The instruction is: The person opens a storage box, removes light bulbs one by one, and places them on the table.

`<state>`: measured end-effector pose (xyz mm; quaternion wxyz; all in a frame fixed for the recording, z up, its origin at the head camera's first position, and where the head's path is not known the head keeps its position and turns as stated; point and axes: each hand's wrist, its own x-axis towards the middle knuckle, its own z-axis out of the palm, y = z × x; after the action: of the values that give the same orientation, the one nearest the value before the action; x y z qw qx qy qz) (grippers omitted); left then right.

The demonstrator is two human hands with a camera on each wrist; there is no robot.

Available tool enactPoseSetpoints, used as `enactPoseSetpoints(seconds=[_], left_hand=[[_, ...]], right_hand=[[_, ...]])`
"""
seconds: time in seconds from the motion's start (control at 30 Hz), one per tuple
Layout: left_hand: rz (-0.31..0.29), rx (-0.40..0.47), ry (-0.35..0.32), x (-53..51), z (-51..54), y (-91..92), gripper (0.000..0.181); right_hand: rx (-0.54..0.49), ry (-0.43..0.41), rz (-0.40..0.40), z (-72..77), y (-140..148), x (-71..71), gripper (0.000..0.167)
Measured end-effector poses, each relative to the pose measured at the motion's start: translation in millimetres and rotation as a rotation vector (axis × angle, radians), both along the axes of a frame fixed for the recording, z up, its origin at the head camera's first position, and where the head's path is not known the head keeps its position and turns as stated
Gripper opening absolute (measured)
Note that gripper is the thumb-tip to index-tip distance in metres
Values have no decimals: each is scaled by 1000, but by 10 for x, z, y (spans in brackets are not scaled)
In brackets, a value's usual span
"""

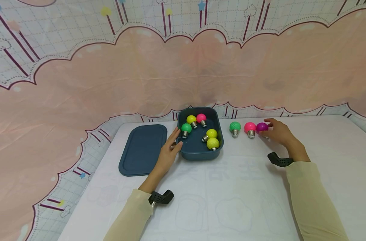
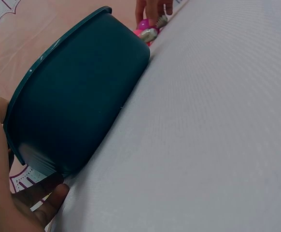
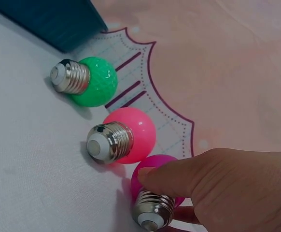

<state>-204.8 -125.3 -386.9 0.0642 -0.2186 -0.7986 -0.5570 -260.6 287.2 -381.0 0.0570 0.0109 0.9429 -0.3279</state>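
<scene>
On the right of the table, the right hand (image 1: 278,134) holds a purple bulb (image 1: 262,127) by its globe; in the right wrist view the thumb lies on the purple globe (image 3: 155,166), metal base toward the camera. Beside it lie a pink bulb (image 1: 250,128) and a green bulb (image 1: 235,128). The left hand (image 1: 166,155) rests against the left wall of a dark blue box (image 1: 201,155), fingers spread; the left wrist view shows its fingers at the box's (image 2: 77,96) side. Inside the box are several bulbs: yellow (image 1: 212,143), green (image 1: 186,128) and pink (image 1: 201,117).
A dark blue lid (image 1: 143,150) lies flat on the white table (image 1: 219,207) to the left of the box. Behind the table hangs a patterned pink and white cloth (image 1: 186,73). Each wrist wears a black band (image 1: 161,197).
</scene>
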Motion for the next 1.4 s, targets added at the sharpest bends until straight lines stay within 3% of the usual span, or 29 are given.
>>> enactPoseSetpoints(seconds=[0.6, 0.83, 1.07, 1.4], left_hand=[[18, -10, 16, 42, 1, 8, 51], [16, -11, 13, 41, -2, 3, 51], [12, -6, 2, 17, -15, -13, 51], [11, 2, -4, 8, -2, 12, 51]], right_hand=[[20, 19, 22, 75, 15, 36, 72], [65, 192, 4, 272, -49, 81, 66], [15, 263, 13, 460, -374, 101, 64], [-23, 301, 195, 592, -1006, 130, 53]])
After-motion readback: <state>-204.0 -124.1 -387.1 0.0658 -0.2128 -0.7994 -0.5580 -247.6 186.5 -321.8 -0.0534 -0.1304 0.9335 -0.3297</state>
